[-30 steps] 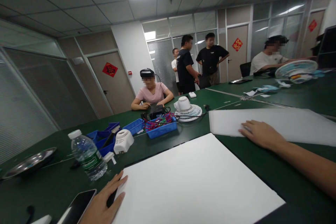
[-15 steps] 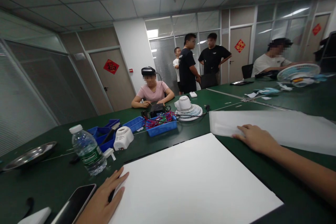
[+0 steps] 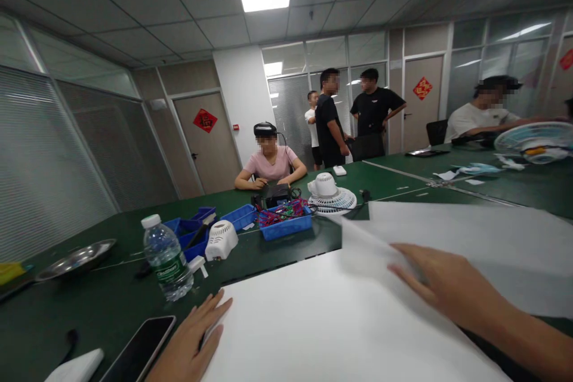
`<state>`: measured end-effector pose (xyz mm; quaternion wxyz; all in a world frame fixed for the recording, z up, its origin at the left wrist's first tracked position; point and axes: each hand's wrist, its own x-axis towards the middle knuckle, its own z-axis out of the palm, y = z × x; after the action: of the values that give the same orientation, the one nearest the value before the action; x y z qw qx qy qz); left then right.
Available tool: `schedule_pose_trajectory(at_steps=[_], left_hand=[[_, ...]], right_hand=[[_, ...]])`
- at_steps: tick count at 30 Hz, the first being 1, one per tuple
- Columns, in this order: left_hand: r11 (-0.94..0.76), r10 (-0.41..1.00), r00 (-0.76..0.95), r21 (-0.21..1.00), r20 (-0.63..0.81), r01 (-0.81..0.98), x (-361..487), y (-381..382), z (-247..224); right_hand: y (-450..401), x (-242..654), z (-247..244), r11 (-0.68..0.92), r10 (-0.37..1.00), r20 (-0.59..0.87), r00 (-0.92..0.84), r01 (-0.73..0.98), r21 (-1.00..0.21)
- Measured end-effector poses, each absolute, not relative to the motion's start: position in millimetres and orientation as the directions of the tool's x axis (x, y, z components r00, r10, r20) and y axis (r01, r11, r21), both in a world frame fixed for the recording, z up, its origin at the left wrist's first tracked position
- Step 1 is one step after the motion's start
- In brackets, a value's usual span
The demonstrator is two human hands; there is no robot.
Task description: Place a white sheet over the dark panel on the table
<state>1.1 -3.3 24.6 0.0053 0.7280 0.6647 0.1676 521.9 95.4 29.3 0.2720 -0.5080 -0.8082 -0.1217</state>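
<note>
A large white sheet of paper [image 3: 304, 322] covers the table in front of me. My left hand [image 3: 194, 334] lies flat on its left edge, fingers stretched out, with a dark phone [image 3: 138, 349] just beside the wrist. On the other side, my right hand [image 3: 456, 286] has a sheet's edge between thumb and fingers; that lifted corner [image 3: 358, 242] curls up over the white surface. Another stretch of thin white paper [image 3: 487, 239] lies behind and to the right of this hand. Its fingertips are partly blurred against the paper.
Left of the paper stands a water bottle [image 3: 168, 262], near a white plastic housing [image 3: 221, 240]. Beyond are a blue bin of wires [image 3: 286, 227] and a small white fan [image 3: 331, 194]. A metal dish [image 3: 80, 258] lies far left. A person in pink [image 3: 273, 164] sits opposite.
My right hand has come left and nearer, and a paper corner now rises with it over the white sheet. The left hand stays on the left edge. The view has shifted slightly.
</note>
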Motion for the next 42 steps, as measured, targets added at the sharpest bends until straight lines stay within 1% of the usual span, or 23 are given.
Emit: schedule_pose_trajectory(at_steps=[3,5,7,9,11,12,13,15,17,20,22,25,31,33,35,37,39,42], left_hand=[[-0.103,0.97,0.045,0.233,0.238,0.967,3.9,-3.9,25.4],[-0.098,0.971,0.043,0.23,0.236,0.968,4.6,-2.9,24.4],[-0.095,0.971,0.04,0.227,0.235,0.969,4.4,-1.4,23.0],[-0.087,0.971,0.034,0.222,0.236,0.971,3.8,0.5,21.7],[-0.083,0.972,0.032,0.212,0.234,0.974,2.8,2.3,20.7],[-0.085,0.973,0.038,0.202,0.227,0.976,2.1,3.1,20.4],[-0.09,0.975,0.048,0.188,0.215,0.978,1.4,3.8,20.0],[-0.106,0.979,0.076,0.158,0.187,0.982,-0.2,4.6,19.1],[-0.115,0.981,0.089,0.144,0.173,0.983,-1.6,5.0,17.9],[-0.105,0.981,0.078,0.146,0.177,0.984,-2.7,5.3,15.7],[-0.088,0.982,0.061,0.144,0.181,0.986,-2.3,5.6,14.7],[-0.047,0.988,0.026,0.136,0.156,0.99,0.5,5.1,14.9],[-0.047,0.993,0.03,0.142,0.118,0.989,9.4,1.4,15.0],[-0.031,0.996,0.019,0.132,0.087,0.991,12.6,0.9,14.9],[-0.01,0.999,0.004,0.118,0.048,0.993,15.4,0.8,15.5],[-0.005,1.0,0.001,0.114,0.03,0.993,16.4,0.8,15.8],[-0.014,0.999,0.008,0.12,0.049,0.993,14.9,1.2,14.9],[-0.038,0.996,0.026,0.133,0.089,0.99,9.2,2.2,11.2]], right_hand=[[52.7,477.1,37.8,0.672,0.655,0.518,-0.55,0.738,-0.066],[38.6,464.1,42.7,0.756,0.563,0.537,-0.628,0.653,-0.028],[37.3,462.6,44.3,0.759,0.531,0.564,-0.632,0.651,0.015],[42.1,465.1,43.3,0.728,0.574,0.541,-0.615,0.686,0.009],[45.0,465.0,43.4,0.741,0.607,0.45,-0.655,0.671,-0.022],[44.1,463.2,45.0,0.764,0.602,0.399,-0.692,0.645,-0.036],[41.6,460.3,48.0,0.789,0.585,0.357,-0.728,0.612,-0.046],[33.0,453.4,57.8,0.833,0.534,0.321,-0.783,0.551,-0.041],[23.2,447.4,69.5,0.873,0.463,0.311,-0.83,0.488,0.005],[14.4,442.7,80.5,0.923,0.322,0.291,-0.901,0.367,0.116],[13.7,441.0,79.5,0.938,0.26,0.31,-0.915,0.315,0.145],[16.8,437.5,69.2,0.941,0.239,0.35,-0.906,0.305,0.147],[23.0,429.5,51.6,0.946,0.213,0.321,-0.923,0.277,0.17],[24.6,428.3,49.8,0.944,0.208,0.317,-0.925,0.275,0.181],[25.9,427.3,49.7,0.945,0.21,0.282,-0.936,0.268,0.187],[26.9,425.7,50.2,0.953,0.214,0.225,-0.951,0.254,0.168],[28.0,423.1,49.8,0.961,0.227,0.179,-0.957,0.25,0.12],[30.6,419.9,44.9,0.974,0.225,0.187,-0.956,0.228,-0.002]])
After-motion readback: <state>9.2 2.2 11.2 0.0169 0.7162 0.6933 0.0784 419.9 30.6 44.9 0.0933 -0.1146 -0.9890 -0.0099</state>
